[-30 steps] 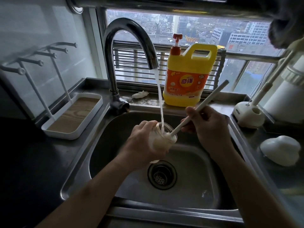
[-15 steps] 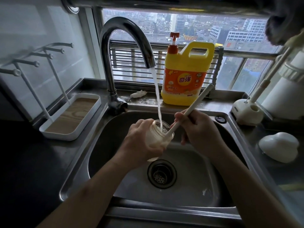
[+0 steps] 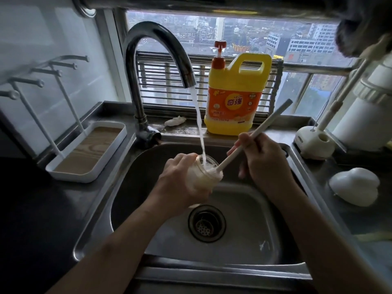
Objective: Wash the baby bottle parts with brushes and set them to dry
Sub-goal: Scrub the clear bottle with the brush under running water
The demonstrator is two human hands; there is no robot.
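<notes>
My two forearms reach in from the bottom edge over the steel sink [image 3: 135, 187], whose round drain [image 3: 206, 223] sits in the basin floor below my hands. My left hand [image 3: 182, 183] is wrapped around the baby bottle [image 3: 204, 174], fingers curled about its body, holding it above the drain with the open mouth tilted up and to the right. My right hand [image 3: 265, 164] grips the pale handle of the bottle brush [image 3: 269, 122]; the handle slants up to the right, and its head is down inside the bottle's mouth, where I cannot make out the bristles. A stream of water [image 3: 198, 124] falls from the spout straight into the bottle.

To my left, on the dark bench [image 3: 31, 209], stands a white drying rack [image 3: 72, 177] with a wood-grain tray and bare pegs on thin rods. To my right lies a white domed piece [image 3: 354, 185], and behind it a white brush stand [image 3: 314, 143] holds another long-handled brush upright.

Farther back the curved chrome tap [image 3: 148, 39] rises from the sink's rear edge. Beside it, on the ledge, are a small white wad [image 3: 175, 120] and a yellow detergent jug [image 3: 233, 102] with a red pump and orange label. Behind them is the window [image 3: 297, 39], with city buildings beyond.
</notes>
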